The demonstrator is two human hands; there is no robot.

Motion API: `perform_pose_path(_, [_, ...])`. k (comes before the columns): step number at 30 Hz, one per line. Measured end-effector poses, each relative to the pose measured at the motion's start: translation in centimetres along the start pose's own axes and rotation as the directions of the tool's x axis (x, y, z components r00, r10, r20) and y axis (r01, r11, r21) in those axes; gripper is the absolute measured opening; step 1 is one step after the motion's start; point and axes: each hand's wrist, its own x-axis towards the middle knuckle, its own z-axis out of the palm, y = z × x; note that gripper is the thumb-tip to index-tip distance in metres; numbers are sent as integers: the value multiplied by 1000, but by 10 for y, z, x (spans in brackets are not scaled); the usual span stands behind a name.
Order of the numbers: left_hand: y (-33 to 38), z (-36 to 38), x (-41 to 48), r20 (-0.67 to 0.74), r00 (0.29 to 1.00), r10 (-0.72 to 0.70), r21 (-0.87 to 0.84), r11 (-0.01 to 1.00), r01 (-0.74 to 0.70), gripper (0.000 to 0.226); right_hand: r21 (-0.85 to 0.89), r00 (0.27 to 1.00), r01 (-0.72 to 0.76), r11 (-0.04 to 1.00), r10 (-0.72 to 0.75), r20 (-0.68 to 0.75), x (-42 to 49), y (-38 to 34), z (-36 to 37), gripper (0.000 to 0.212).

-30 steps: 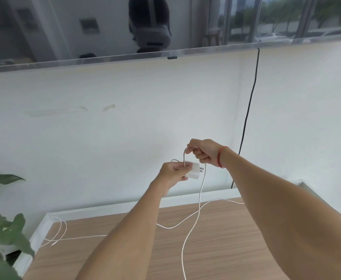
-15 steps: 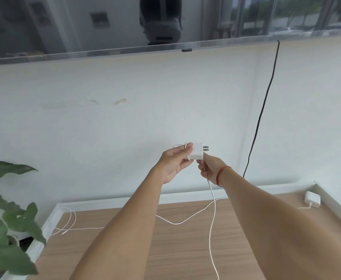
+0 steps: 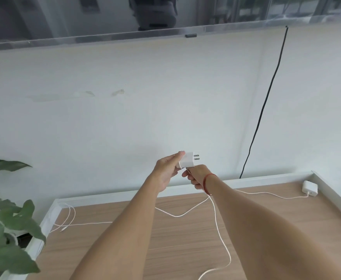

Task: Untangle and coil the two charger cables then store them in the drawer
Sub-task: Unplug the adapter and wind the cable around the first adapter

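White wall (image 3: 165,118) backs a pale wooden desk (image 3: 175,249) with a raised white rim. Above it, the left hand (image 3: 168,172) pinches a white two-pronged charger plug (image 3: 187,163). Just beneath, the right hand (image 3: 198,177) grips its thin white cable (image 3: 222,235), which trails onto the desk. A second white charger block (image 3: 309,188) lies in the far right corner.

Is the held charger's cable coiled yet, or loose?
Loose, uncoiled: the left hand grips the charger, the right hand pinches its cable just below, and the cable trails in one long strand over the desk.
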Motion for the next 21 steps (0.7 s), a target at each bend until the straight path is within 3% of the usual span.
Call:
perform_pose_path(5, [-23, -6, -5, 73, 997, -32, -87, 995, 39, 30, -15, 998, -56, 998, 56, -22, 7, 19, 23, 25])
perform_pose_path(17, [-54, 13, -19, -111, 991, -68, -77, 995, 60, 14, -201, 997, 22, 979, -37, -71, -6, 53, 22, 32])
perform_pose_path(21, [-50, 23, -20, -27, 996, -86, -111, 990, 83, 16, -148, 997, 55, 987, -62, -41, -10, 54, 8, 29])
